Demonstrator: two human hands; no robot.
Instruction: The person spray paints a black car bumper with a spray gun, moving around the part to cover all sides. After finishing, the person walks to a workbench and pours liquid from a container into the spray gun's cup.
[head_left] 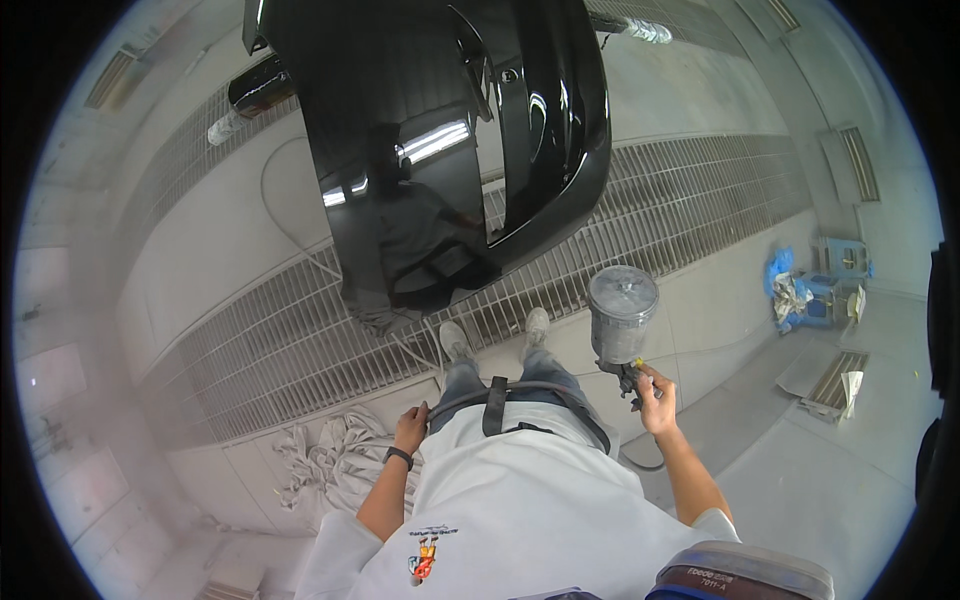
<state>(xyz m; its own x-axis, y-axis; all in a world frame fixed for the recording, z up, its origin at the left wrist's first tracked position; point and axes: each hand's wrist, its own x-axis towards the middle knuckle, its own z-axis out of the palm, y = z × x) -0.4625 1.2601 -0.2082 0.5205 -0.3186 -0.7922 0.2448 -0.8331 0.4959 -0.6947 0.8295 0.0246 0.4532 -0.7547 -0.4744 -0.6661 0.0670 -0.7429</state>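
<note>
My right hand (657, 400) is wrapped round the handle of a spray gun (622, 330), held out to the right with its grey, paint-clouded cup on top. Low by my left hip, my left hand (411, 430) is closed at the end of a dark hose (470, 392) that crosses my waist; its grip looks to be on that hose, though the fingers are partly hidden. Ahead of me stands a glossy black car body panel (400, 180), its surface reflecting ceiling lights and a person's outline. Neither hand touches the panel, and the gun is apart from its lower right edge.
Dark stand arms with wrapped ends (262, 88) stick out beside the panel. Metal floor grating (690, 185) runs under it. A thin hose (268, 165) lies on the floor. Crumpled grey sheeting (345, 455) is at left, a blue stool (845, 258) with blue plastic at right.
</note>
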